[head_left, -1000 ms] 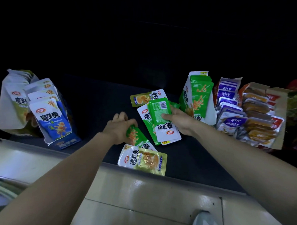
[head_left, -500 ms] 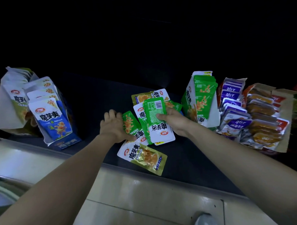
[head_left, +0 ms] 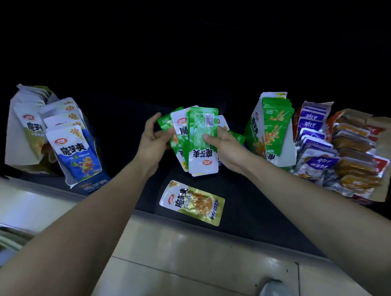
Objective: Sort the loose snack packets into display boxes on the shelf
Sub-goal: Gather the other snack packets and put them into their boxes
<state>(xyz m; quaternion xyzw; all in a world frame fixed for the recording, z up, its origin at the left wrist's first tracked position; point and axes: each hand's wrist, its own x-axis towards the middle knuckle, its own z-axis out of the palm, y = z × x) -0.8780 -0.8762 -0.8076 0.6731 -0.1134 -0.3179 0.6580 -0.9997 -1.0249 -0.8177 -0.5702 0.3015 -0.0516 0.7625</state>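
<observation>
Both hands hold a fanned stack of green snack packets (head_left: pixel 202 138) lifted above the dark shelf (head_left: pixel 247 203). My right hand (head_left: pixel 223 147) grips the stack from the right, thumb across the front packet. My left hand (head_left: pixel 153 140) holds the left edge of the fan, pinching a green packet. One yellow-green packet (head_left: pixel 193 202) lies flat on the shelf near its front edge, below the stack. A display box of green packets (head_left: pixel 271 129) stands just right of my right hand.
At the left stands a box of blue packets (head_left: pixel 76 149) with a pale green-white box (head_left: pixel 25 129) behind it. On the right are a box of purple packets (head_left: pixel 314 141) and a tray of orange-brown packets (head_left: pixel 359 155). Pale tiled floor (head_left: pixel 172 259) and a shoe (head_left: pixel 272 291) lie below.
The green packets that lay on the shelf have been gathered and lifted into a fan between both hands. The left hand rose from the shelf to the stack's left edge.
</observation>
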